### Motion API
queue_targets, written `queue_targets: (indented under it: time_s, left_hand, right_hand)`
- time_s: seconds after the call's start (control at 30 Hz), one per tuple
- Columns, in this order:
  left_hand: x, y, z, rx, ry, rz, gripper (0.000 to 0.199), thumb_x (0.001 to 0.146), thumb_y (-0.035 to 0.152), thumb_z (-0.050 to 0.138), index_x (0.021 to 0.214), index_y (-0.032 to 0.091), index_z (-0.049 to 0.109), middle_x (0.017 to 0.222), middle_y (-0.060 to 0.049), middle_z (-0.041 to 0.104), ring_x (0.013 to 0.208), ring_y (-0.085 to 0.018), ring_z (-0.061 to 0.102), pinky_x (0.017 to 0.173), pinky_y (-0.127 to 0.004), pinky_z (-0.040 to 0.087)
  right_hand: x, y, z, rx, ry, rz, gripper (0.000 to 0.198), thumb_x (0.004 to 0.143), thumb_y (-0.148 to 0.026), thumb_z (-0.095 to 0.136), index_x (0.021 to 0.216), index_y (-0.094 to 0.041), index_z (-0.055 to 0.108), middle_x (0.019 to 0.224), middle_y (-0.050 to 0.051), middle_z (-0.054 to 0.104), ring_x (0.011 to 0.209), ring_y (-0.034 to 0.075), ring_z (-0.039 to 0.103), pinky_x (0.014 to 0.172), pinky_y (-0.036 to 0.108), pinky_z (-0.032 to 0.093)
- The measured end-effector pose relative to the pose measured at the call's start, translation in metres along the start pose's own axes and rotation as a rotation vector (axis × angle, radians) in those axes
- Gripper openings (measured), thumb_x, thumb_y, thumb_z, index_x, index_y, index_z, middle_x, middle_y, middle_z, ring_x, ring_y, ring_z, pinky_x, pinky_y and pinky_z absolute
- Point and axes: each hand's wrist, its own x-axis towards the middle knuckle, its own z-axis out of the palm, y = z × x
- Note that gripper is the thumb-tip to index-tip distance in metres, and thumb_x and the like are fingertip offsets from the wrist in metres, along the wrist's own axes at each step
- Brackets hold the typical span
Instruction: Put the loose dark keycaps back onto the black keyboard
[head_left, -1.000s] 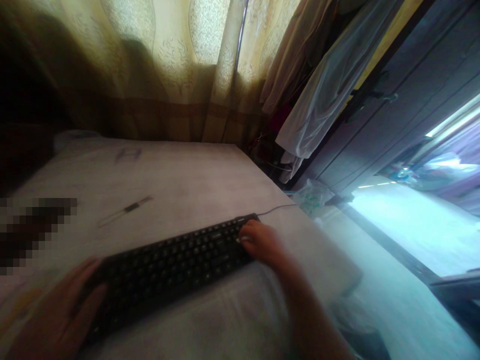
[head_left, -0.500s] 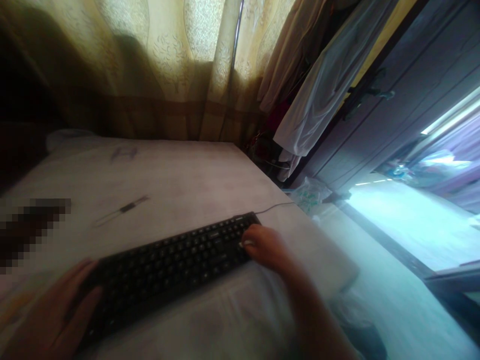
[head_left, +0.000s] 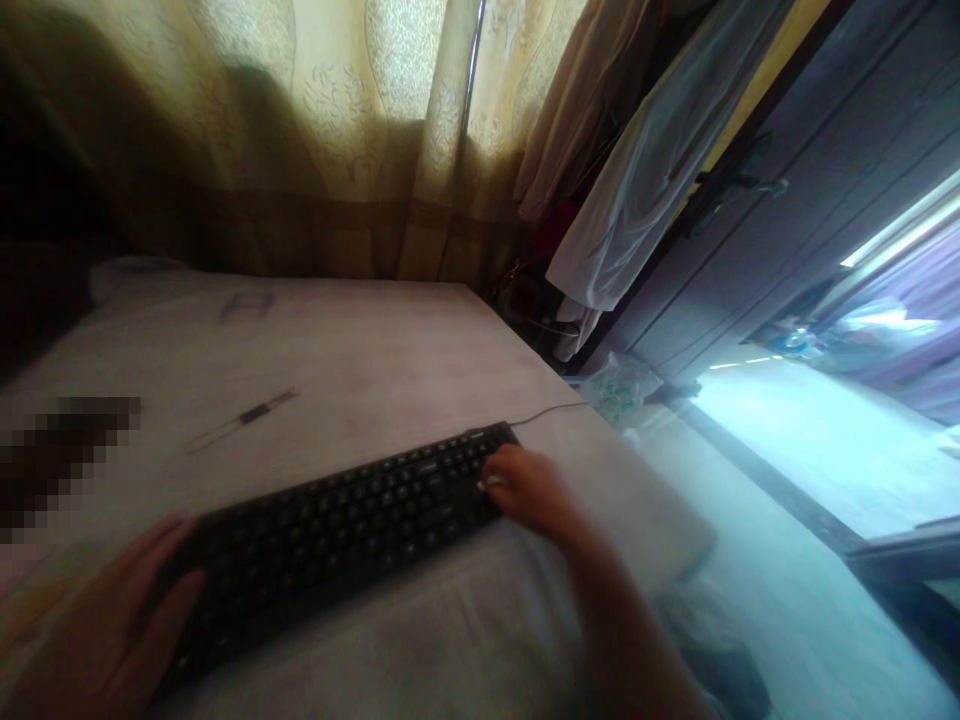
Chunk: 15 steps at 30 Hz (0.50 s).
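Observation:
A black computer keyboard (head_left: 352, 520) lies at a slant on the pale surface, its right end farther from me. My left hand (head_left: 120, 620) wraps round the keyboard's left end, thumb over the near part and fingers along the far side. Over the number keys at the right end, my right hand (head_left: 521, 490) is closed, knuckles up. A small white thing (head_left: 491, 484) shows between its thumb and fingers, too blurred to name. Beyond the keyboard lies a thin, wire-like item with a dark middle (head_left: 255, 412).
A cord (head_left: 551, 411) runs from the keyboard over the right edge of the cloth-covered surface (head_left: 360, 340). Patterned curtains (head_left: 337, 130) hang behind. Clothes (head_left: 622, 220) hang beside a door (head_left: 750, 220) at right. A plastic bag (head_left: 621, 385) lies past the edge.
The view has shifted very slightly. Both hands and the keyboard stay in nearly the same places.

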Motion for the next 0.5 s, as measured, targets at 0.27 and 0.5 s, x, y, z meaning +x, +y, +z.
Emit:
queue_targets:
  time_s: [0.27, 0.5]
  left_hand:
    - [0.001, 0.005, -0.004, -0.09, -0.013, -0.012, 0.047, 0.09, 0.049, 0.039, 0.13, 0.026, 0.048, 0.139, -0.009, 0.053, 0.131, -0.032, 0.048, 0.113, -0.054, 0.036]
    - [0.002, 0.004, -0.003, -0.083, -0.007, 0.0, 0.048, 0.089, 0.048, 0.04, 0.129, 0.024, 0.05, 0.137, -0.011, 0.055, 0.129, -0.033, 0.051, 0.111, -0.054, 0.037]
  right_hand:
    - [-0.001, -0.001, -0.002, 0.016, -0.036, -0.019, 0.015, 0.079, -0.015, 0.061, 0.085, -0.022, 0.072, 0.092, 0.003, 0.069, 0.084, 0.017, 0.061, 0.073, 0.026, 0.039]
    - [0.005, -0.021, 0.001, 0.083, -0.005, -0.112, 0.015, 0.08, -0.014, 0.06, 0.085, -0.022, 0.072, 0.093, 0.003, 0.068, 0.086, 0.016, 0.06, 0.076, 0.025, 0.04]
